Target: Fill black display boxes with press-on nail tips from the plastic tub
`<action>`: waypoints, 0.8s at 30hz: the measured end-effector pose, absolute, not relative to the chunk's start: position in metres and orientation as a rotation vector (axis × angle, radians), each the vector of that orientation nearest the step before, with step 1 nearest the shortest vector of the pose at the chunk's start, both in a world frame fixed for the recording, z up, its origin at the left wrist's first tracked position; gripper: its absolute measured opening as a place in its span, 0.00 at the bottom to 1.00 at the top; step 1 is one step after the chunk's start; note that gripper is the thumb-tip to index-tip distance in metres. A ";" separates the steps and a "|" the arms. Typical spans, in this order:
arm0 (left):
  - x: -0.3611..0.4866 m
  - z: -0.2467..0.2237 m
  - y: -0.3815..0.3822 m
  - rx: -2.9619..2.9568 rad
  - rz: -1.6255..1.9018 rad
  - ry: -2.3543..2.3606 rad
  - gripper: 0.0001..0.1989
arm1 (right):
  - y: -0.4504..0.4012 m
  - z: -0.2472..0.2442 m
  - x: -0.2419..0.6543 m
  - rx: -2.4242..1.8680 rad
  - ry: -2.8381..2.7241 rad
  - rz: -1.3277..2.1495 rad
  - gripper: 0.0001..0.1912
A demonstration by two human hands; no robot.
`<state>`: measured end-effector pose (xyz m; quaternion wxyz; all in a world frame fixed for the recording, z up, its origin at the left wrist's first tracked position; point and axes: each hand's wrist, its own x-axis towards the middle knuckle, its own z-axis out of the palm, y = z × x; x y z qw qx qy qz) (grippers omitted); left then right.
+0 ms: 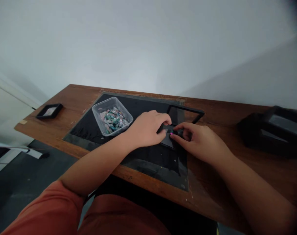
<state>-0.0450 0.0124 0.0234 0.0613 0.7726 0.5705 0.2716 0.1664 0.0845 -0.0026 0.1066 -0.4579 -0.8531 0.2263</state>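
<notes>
1 brown wooden table (202, 184) in front of me, 1 dark mat (82, 130) on it. Off to my R, some bulky black stuff (260, 137) w/ pale panels, too dark to count. On the mat, L of my hands: 1 clear plastic tub (98, 119) w/ a heap of shiny bits (114, 120), green, pink & silvery, too many to count. 1 black case (187, 110) lies btwn & under my 2 hands. 1 small black tray (56, 112) far L, something pale inside. My L hand (148, 129) bends over the case's L side, fingers curled; can't tell if it's holding anything. My R hand (200, 140) pinches 1 tiny piece (172, 133) btwn thumb & index: bright pink, shiny, rest too small to make out. It's right at those fingertips, over the case's flat dark part, near my L thumb.
</notes>
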 end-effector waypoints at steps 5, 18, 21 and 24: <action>-0.090 0.065 -0.001 2.201 1.249 1.998 0.10 | 0.087 -0.005 0.169 -1.273 -2.490 0.714 0.19; -0.189 0.060 -0.015 1.525 0.527 2.399 0.14 | 0.087 -0.001 0.172 -1.233 -2.437 0.763 0.23; -0.189 0.055 -0.013 1.488 0.297 2.334 0.11 | 0.083 0.003 0.172 -1.226 -2.482 0.751 0.22; -0.189 0.049 -0.009 1.454 0.120 2.253 0.10 | 0.082 0.004 0.172 -1.251 -2.497 0.750 0.22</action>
